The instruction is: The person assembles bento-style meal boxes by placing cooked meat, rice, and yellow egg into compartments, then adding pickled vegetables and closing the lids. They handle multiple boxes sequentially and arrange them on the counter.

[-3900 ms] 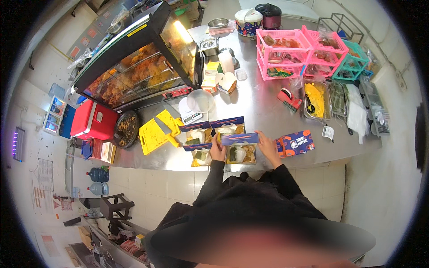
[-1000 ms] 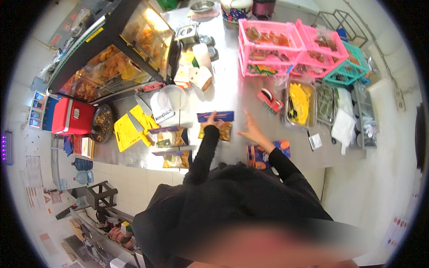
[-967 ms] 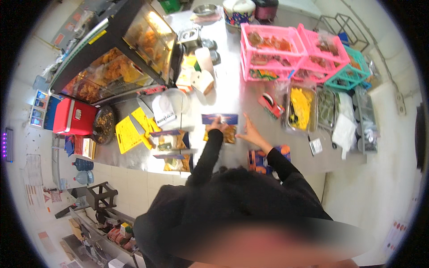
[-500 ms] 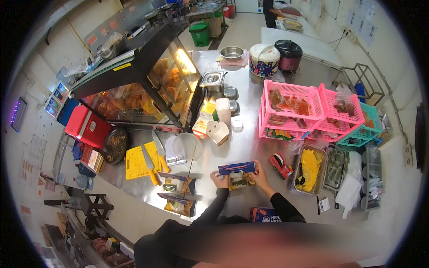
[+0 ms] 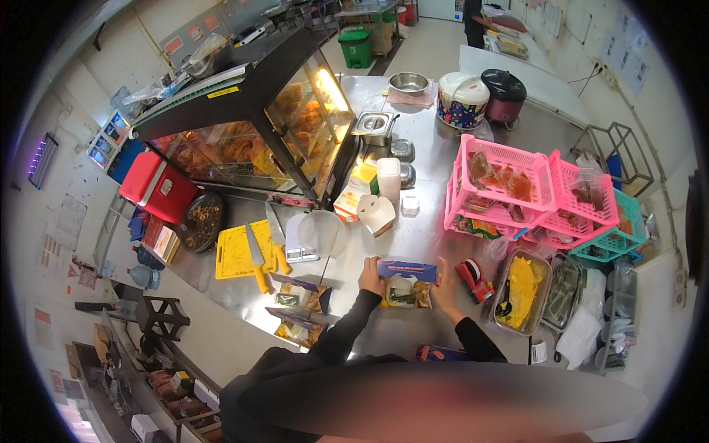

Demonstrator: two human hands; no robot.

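Observation:
My left hand [image 5: 371, 276] and my right hand [image 5: 444, 284] grip the two ends of an open food box [image 5: 404, 289] with a blue lid and rice and greens inside. It rests on the steel counter [image 5: 421, 236] right in front of me. Two similar open boxes [image 5: 300, 292] [image 5: 295, 328] lie to my left. A blue and orange packet [image 5: 439, 354] lies near my right elbow.
A lit glass food warmer [image 5: 273, 133] stands at the left back. A yellow cutting board with a knife [image 5: 247, 251], a scale [image 5: 303, 238], pink baskets [image 5: 517, 192], a red tape dispenser [image 5: 473, 280] and a tray of yellow food [image 5: 524, 288] surround the box.
One second ago my hands were reaching out over the counter, the right hand open. Now both hands hold the blue-lidded box, and my head has lifted, showing more of the counter.

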